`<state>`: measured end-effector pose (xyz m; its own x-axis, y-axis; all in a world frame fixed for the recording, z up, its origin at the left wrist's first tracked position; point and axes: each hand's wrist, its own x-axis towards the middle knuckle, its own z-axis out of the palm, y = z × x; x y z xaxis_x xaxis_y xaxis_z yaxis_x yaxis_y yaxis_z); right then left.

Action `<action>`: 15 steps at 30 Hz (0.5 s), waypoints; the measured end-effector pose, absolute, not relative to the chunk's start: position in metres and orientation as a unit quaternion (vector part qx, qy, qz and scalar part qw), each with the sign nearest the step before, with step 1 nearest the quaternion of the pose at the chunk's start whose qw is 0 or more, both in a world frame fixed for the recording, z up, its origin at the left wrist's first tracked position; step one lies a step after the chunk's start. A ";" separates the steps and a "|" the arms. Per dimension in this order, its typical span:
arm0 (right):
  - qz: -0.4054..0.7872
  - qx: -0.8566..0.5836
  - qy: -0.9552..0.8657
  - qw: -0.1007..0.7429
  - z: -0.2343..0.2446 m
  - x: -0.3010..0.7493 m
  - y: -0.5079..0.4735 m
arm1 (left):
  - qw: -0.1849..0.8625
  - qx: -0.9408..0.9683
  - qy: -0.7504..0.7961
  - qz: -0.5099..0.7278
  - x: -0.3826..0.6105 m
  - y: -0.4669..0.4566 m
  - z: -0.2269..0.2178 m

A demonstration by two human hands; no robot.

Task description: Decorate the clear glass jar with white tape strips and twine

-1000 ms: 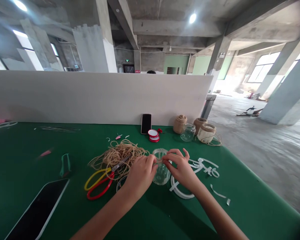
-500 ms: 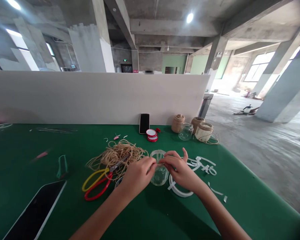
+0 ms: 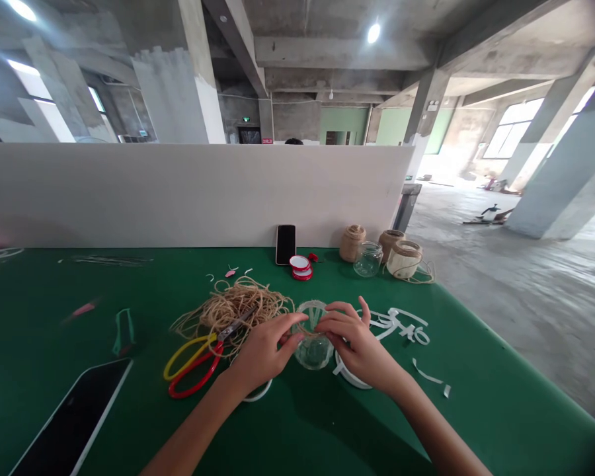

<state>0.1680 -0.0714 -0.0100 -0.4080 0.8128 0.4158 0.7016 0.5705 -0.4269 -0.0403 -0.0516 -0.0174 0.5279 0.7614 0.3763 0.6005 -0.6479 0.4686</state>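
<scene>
A clear glass jar stands upright on the green table between my hands. A thin piece of jute twine crosses in front of its upper part. My right hand pinches the twine at the jar's right side, with the little finger raised. My left hand is at the left side, thumb and forefinger apart beside the twine. Left of the jar lies a loose heap of jute twine, with red-and-yellow-handled scissors resting against it. A white ring-shaped roll lies partly hidden under my right hand.
White strips lie to the right. Several jars, some twine-wrapped, stand at the back right near red-rimmed lids and a phone leaning on the white partition. A larger phone-like device lies front left.
My left thumb and forefinger have parted from their pinch and moved slightly left, showing more twine. A white ring now shows below my left hand. My right hand stays near the jar.
</scene>
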 end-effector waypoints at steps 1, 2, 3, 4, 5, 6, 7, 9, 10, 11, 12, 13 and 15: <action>0.085 -0.456 -0.833 0.301 -0.010 0.168 -0.071 | 0.147 0.864 0.388 0.285 -0.041 -0.050 -0.018; 0.078 -0.457 -0.833 0.301 -0.011 0.168 -0.071 | 0.150 0.866 0.381 0.287 -0.042 -0.048 -0.018; 0.075 -0.459 -0.833 0.301 -0.011 0.168 -0.071 | 0.149 0.867 0.376 0.289 -0.043 -0.047 -0.019; 0.074 -0.460 -0.832 0.300 -0.011 0.168 -0.071 | 0.147 0.869 0.373 0.291 -0.044 -0.046 -0.019; 0.077 -0.460 -0.832 0.300 -0.011 0.168 -0.071 | 0.145 0.870 0.370 0.291 -0.045 -0.045 -0.019; 0.080 -0.460 -0.831 0.301 -0.011 0.168 -0.071 | 0.144 0.871 0.369 0.291 -0.045 -0.044 -0.019; 0.083 -0.461 -0.830 0.302 -0.011 0.168 -0.071 | 0.144 0.871 0.368 0.291 -0.045 -0.043 -0.019; 0.087 -0.461 -0.830 0.302 -0.010 0.168 -0.071 | 0.148 0.871 0.366 0.292 -0.045 -0.041 -0.020; 0.088 -0.461 -0.831 0.300 -0.010 0.169 -0.071 | 0.151 0.871 0.365 0.293 -0.044 -0.040 -0.020; 0.090 -0.460 -0.832 0.298 -0.010 0.169 -0.071 | 0.155 0.870 0.363 0.296 -0.043 -0.040 -0.021; 0.092 -0.458 -0.833 0.295 -0.009 0.170 -0.071 | 0.159 0.869 0.361 0.299 -0.043 -0.039 -0.021; 0.094 -0.456 -0.835 0.293 -0.008 0.169 -0.071 | 0.162 0.868 0.359 0.302 -0.042 -0.038 -0.021; 0.093 -0.454 -0.837 0.291 -0.004 0.167 -0.072 | 0.164 0.868 0.356 0.306 -0.040 -0.037 -0.020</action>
<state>0.1668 -0.0716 -0.0044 -0.4193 0.8138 0.4025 0.7053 0.5711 -0.4199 -0.0403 -0.0372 -0.0202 0.5592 0.7184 0.4138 0.5183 -0.6925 0.5019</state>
